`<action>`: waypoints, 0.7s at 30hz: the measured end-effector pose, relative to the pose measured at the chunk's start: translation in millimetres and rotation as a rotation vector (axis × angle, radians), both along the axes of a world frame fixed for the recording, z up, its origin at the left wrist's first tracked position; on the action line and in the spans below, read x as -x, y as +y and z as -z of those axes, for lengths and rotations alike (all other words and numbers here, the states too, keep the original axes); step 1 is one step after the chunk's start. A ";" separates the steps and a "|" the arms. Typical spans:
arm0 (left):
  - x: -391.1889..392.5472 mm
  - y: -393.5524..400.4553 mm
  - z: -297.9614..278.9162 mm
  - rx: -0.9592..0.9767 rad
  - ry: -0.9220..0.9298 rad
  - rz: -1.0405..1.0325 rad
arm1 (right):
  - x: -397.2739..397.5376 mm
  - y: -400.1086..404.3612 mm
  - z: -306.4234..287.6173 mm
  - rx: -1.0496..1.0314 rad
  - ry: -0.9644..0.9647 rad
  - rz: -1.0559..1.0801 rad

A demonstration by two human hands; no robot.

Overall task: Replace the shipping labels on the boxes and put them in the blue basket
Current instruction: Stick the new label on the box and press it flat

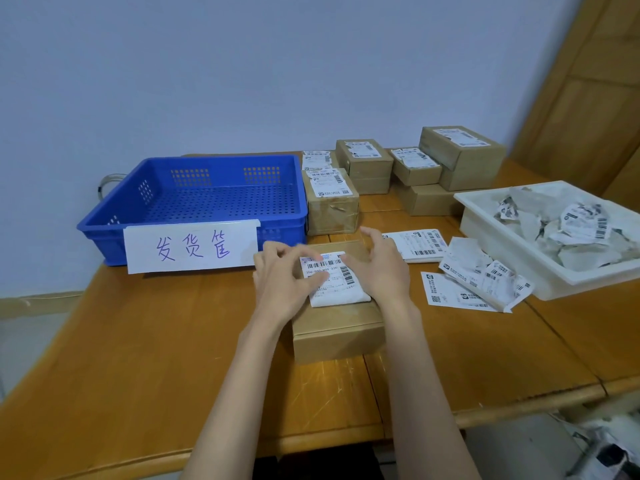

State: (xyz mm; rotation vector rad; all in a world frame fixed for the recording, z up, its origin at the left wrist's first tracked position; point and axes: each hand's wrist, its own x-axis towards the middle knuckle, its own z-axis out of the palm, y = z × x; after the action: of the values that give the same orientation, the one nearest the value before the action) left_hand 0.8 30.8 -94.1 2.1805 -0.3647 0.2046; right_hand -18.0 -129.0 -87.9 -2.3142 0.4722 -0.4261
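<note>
Here the cardboard box [337,320] lies on the wooden table [138,341] directly in front of the person, its long axis running away from them toward the far edge. A white shipping label [332,282] sits on its top face, with its long side along the same axis. The left hand [284,278] rests on the label's left part, fingers laid over the paper, apparently pressing it flat; the right hand [381,268] lies against the label's right edge, fingers fairly straight and gripping nothing. The blue basket [104,220] stands to the left and a little farther back, just beside the box's far left corner, so the left hand is the nearer one to it. I judge the label is being smoothed down, and the box would next travel a short way left and forward into the basket.
</note>
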 end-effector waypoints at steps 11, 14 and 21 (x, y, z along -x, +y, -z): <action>10.7 20.1 -4.8 -0.168 0.276 0.238 | 33.3 -14.5 1.9 -0.318 0.002 -0.209; 12.0 20.5 -6.1 -0.193 0.342 0.291 | 40.7 -17.1 1.2 -0.409 0.046 -0.282; 14.2 19.3 -8.7 -0.198 0.395 0.347 | 54.1 -27.0 1.1 -0.543 0.127 -0.415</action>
State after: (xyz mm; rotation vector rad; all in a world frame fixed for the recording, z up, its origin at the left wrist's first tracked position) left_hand -13.4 50.1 -85.4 2.2424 -0.5438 -0.4656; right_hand -72.1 -156.0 -89.0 -1.8439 0.1309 0.0531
